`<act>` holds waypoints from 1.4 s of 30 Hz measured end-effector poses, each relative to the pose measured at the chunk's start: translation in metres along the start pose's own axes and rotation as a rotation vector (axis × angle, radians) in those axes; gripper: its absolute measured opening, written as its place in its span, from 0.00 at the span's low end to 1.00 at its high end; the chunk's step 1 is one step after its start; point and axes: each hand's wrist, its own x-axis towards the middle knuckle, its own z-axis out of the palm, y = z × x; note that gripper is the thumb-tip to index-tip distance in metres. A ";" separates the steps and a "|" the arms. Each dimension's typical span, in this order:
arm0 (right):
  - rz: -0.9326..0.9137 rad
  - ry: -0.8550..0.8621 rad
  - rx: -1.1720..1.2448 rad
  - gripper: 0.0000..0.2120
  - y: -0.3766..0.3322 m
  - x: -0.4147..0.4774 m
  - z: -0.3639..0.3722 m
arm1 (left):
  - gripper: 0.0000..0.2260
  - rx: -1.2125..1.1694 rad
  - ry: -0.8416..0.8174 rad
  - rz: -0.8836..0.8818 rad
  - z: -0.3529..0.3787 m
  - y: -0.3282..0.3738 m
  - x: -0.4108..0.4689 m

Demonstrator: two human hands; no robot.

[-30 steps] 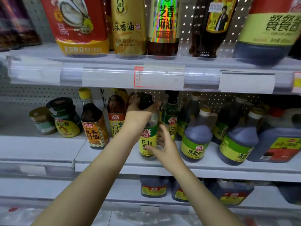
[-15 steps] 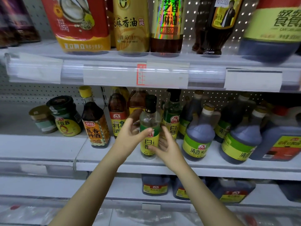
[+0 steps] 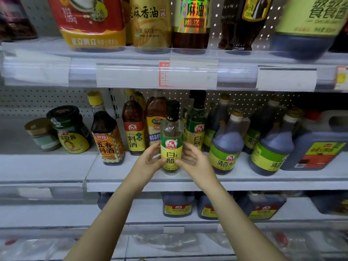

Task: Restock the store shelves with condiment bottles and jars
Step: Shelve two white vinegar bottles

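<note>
Head: left hand (image 3: 148,163), right hand (image 3: 196,161) clasp vinegar bottle (image 3: 171,133)

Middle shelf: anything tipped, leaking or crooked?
Nothing stands out. No spill or damage is visible, and everything stands upright. Only the white vinegar bottle sits ahead of its row, near the front edge of the middle shelf, gripped between the left hand and right hand.

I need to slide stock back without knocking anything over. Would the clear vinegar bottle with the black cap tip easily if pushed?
Probably: the vinegar bottle is tall and narrow, so a push near its cap could topple it. It seems nearly full, so likely heavy for its size. Its smooth wall may slip.
</note>
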 end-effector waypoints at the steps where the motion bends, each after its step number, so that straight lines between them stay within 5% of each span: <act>1: 0.003 0.025 -0.001 0.27 0.002 -0.001 0.003 | 0.26 -0.001 0.008 0.001 0.000 -0.002 0.001; 5: 0.047 0.128 0.089 0.19 0.012 -0.003 0.009 | 0.26 -0.003 0.012 0.011 -0.001 -0.007 0.005; 34: 0.050 0.289 0.002 0.12 0.033 -0.016 -0.032 | 0.25 -0.069 -0.014 -0.006 0.048 -0.012 0.017; 42: 0.074 0.286 -0.074 0.19 0.040 -0.022 -0.035 | 0.22 -0.064 0.003 0.000 0.053 -0.014 0.017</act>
